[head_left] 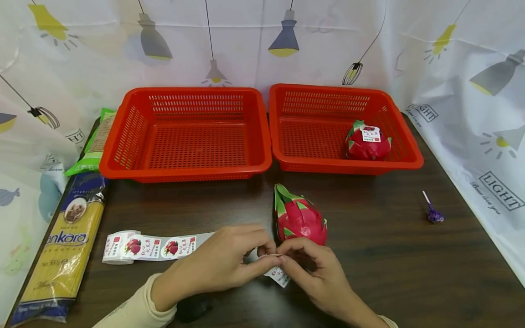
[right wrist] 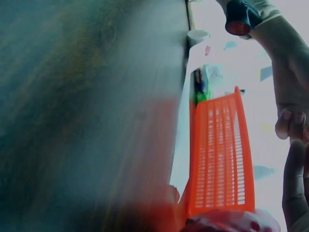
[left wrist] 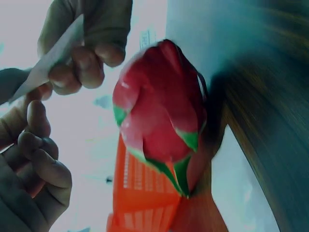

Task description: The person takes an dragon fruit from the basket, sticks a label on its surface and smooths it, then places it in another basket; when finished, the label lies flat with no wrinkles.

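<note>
Both hands meet over the dark table in the head view. My left hand [head_left: 225,259] and my right hand [head_left: 317,273] pinch a white printed sticker [head_left: 280,276] between fingertips and thumbs. In the left wrist view the sticker [left wrist: 50,58] appears as a thin pale sheet at the fingers. Just beyond the hands lies a red dragon fruit [head_left: 302,221] with green-tipped scales, its leafy end pointing away. A sticker roll [head_left: 123,248] sits at the left, its strip [head_left: 164,246] stretching right and passing behind my left hand.
Two red plastic baskets stand at the back: the left basket [head_left: 184,174] and the right basket [head_left: 344,166], which holds a labelled dragon fruit [head_left: 368,148]. A spaghetti pack [head_left: 67,246] and a green-edged bag [head_left: 96,141] lie left. A purple lollipop [head_left: 434,214] lies right.
</note>
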The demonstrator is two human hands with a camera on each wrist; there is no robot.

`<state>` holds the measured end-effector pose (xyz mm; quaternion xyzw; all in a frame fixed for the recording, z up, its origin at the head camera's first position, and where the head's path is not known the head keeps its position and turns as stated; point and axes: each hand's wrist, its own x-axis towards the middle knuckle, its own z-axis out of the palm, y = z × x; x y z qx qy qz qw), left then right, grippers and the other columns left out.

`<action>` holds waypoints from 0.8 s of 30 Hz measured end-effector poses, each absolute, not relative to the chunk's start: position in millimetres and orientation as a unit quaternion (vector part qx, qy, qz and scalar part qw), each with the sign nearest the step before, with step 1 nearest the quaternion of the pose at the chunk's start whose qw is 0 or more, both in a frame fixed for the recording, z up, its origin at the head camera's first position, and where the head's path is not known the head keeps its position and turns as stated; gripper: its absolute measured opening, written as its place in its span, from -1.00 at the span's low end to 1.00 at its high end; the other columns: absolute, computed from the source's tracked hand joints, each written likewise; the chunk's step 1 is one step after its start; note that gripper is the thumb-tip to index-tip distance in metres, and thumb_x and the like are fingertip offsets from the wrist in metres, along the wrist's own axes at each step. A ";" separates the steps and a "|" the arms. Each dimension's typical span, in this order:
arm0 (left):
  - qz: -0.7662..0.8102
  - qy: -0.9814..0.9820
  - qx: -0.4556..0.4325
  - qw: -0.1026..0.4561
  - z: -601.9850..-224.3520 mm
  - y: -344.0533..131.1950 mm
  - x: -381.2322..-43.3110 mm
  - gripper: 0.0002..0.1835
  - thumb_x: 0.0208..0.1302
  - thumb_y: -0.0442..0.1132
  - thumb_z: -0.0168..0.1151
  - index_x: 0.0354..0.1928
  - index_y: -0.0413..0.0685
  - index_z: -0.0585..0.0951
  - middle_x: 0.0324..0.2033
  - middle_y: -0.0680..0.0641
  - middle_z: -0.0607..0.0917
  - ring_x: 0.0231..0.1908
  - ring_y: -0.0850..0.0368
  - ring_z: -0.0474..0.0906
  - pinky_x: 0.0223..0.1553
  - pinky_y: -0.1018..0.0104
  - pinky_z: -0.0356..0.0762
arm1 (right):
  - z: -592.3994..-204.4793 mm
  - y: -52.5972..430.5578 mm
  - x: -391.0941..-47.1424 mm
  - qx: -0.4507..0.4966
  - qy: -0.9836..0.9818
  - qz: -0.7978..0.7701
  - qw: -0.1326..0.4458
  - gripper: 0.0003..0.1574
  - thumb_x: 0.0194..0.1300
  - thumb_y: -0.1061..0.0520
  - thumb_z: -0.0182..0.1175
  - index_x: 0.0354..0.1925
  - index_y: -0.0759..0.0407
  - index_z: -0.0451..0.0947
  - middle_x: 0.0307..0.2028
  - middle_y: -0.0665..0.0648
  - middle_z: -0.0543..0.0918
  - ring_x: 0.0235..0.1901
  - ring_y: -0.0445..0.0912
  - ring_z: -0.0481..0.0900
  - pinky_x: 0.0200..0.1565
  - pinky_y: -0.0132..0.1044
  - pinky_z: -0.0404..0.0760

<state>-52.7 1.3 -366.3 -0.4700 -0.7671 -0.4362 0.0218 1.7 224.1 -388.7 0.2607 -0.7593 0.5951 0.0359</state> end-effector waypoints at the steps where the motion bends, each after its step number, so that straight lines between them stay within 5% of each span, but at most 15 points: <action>1: -0.443 -0.764 -0.470 0.016 -365.7 4.7 -54.3 -0.89 0.41 -0.13 0.31 -0.29 0.14 0.58 -0.44 0.21 0.55 -0.45 0.45 0.37 -0.40 0.71 0.29 | -388.1 226.5 2.6 0.245 -0.769 0.589 0.037 -0.58 0.26 0.56 0.19 -0.04 0.17 0.57 -0.31 0.10 0.71 -0.38 -0.22 0.63 -0.38 -0.36 0.67; 9: -0.502 -0.761 -0.404 -0.075 -360.6 31.1 -70.2 -0.93 0.43 -0.14 0.29 -0.26 0.11 0.61 -0.51 0.19 0.43 -0.50 0.38 0.29 -0.46 0.54 0.27 | -385.9 248.0 4.3 0.195 -0.799 0.566 0.063 -0.69 0.27 0.52 0.21 -0.20 0.16 0.61 -0.53 0.05 0.60 -0.65 -0.24 0.49 -0.61 -0.44 0.50; 16: -0.533 -0.775 -0.304 -0.154 -358.1 63.0 -88.7 -0.86 0.41 -0.02 0.31 -0.27 0.13 0.67 -0.67 0.16 0.35 -0.62 0.36 0.22 -0.56 0.47 0.19 | -374.7 269.3 -1.8 0.112 -0.860 0.494 0.058 -0.72 0.40 0.34 0.21 -0.34 -0.03 0.58 -0.58 -0.10 0.42 -0.62 -0.29 0.31 -0.61 -0.38 0.33; 24: -0.493 -0.813 -0.266 -0.160 -366.2 86.6 -103.9 -0.81 0.39 -0.01 0.33 -0.19 0.06 0.68 -0.65 0.14 0.48 -0.67 0.33 0.28 -0.62 0.48 0.24 | -380.0 282.3 -16.2 0.042 -0.898 0.437 0.017 -0.72 0.49 0.10 0.21 -0.44 -0.06 0.54 -0.62 -0.12 0.32 -0.65 -0.27 0.25 -0.61 -0.36 0.29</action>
